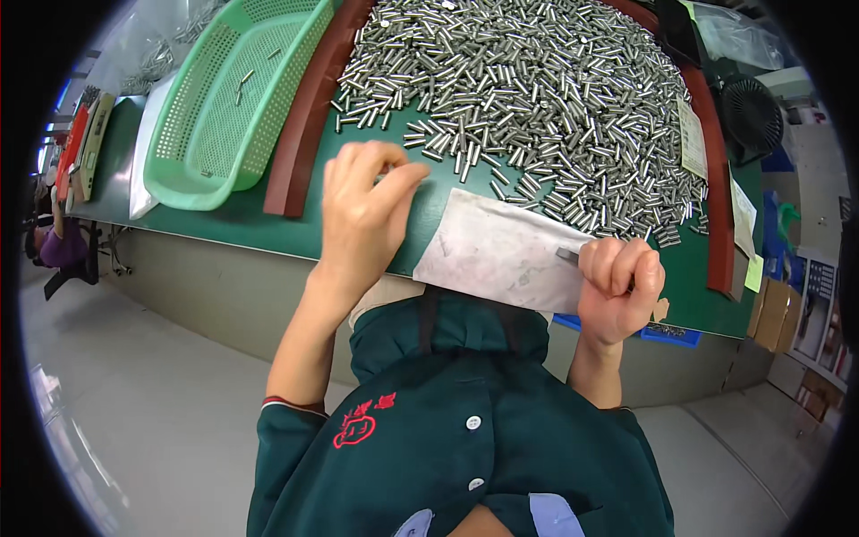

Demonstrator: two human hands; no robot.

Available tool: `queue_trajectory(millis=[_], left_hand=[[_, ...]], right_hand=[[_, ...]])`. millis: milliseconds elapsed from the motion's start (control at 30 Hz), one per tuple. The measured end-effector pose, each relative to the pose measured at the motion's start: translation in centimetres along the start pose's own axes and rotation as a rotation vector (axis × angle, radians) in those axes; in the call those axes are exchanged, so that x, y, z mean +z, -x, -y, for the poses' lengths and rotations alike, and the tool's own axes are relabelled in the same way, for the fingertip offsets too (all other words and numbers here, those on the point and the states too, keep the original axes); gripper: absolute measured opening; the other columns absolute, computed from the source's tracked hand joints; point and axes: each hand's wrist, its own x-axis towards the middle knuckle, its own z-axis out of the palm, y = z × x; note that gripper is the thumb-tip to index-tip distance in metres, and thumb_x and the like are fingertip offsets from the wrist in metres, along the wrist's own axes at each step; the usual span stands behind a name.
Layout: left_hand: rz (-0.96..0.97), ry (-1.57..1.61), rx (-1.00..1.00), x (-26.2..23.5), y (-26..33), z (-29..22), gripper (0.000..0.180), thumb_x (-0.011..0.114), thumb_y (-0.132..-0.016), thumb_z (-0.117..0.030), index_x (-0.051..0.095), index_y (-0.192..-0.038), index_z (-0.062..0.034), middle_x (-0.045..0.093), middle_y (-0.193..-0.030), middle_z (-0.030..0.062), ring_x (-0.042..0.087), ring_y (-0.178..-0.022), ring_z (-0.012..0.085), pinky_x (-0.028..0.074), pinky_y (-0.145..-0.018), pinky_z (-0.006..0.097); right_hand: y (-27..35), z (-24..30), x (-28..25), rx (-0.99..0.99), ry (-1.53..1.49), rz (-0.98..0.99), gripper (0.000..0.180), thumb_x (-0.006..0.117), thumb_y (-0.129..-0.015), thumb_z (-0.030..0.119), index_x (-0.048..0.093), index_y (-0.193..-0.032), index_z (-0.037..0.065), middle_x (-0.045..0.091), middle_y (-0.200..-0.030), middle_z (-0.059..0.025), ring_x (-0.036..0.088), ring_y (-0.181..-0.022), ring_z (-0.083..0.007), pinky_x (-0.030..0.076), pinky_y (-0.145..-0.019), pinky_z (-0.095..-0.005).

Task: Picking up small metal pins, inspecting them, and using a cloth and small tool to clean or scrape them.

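Note:
A great heap of short, shiny metal pins (528, 80) covers the green table (309, 237). My left hand (362, 210) is raised over the table's front edge, left of the nearest pins. Its thumb and fingers are pressed together, and whatever may be between them is hidden. Farther right, my right hand (619, 291) is closed round a grey metal piece (567, 257), whose flat end sticks out to the left; the fist covers the rest. Between both hands a stained whitish cloth (501, 251) lies along the front edge.
Dark red rails (304, 134) flank the pins on both sides. A green perforated basket (201, 183) with a few pins stands at the left. On the right are a black fan (750, 116) and cardboard (777, 313). Below the edge sits a blue tray (673, 336). Another person (64, 246) is far left.

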Motion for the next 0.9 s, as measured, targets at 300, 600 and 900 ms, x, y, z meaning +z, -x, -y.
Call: queue_trajectory(millis=[300,600,900], left_hand=[[0.123,-0.037,0.020,1.4,-1.7,0.8,0.012,0.065,-0.064,-0.003,0.060,-0.075,-0.0039,0.051,-0.069,0.0044,0.048,-0.066,0.0205,0.037,-0.060,0.032],[0.173,-0.049,-0.083,1.8,-1.3,0.3,0.013,0.065,-0.066,-0.005,0.055,-0.072,-0.0021,0.051,-0.066,0.0073,0.049,-0.062,0.0231,0.040,-0.057,0.033],[0.139,0.105,-0.256,1.4,-0.5,0.7,0.014,0.059,-0.069,0.002,0.058,-0.083,0.0008,0.055,-0.072,0.0095,0.052,-0.065,0.0222,0.042,-0.059,0.030]], right_hand=[[0.3,0.0,-0.3,-0.021,-0.019,0.002,0.038,0.033,-0.089,0.017,0.030,-0.053,0.007,0.025,-0.045,0.0014,0.023,-0.040,-0.0089,0.019,-0.040,-0.0258],[0.2,-0.2,-0.5,-0.015,-0.041,0.003,0.038,0.033,-0.089,0.018,0.030,-0.053,0.007,0.025,-0.045,0.0014,0.022,-0.040,-0.0087,0.019,-0.040,-0.0256],[0.0,0.1,-0.3,0.003,-0.026,-0.017,0.038,0.032,-0.089,0.017,0.030,-0.053,0.007,0.025,-0.045,0.0013,0.022,-0.040,-0.0087,0.019,-0.040,-0.0255]])
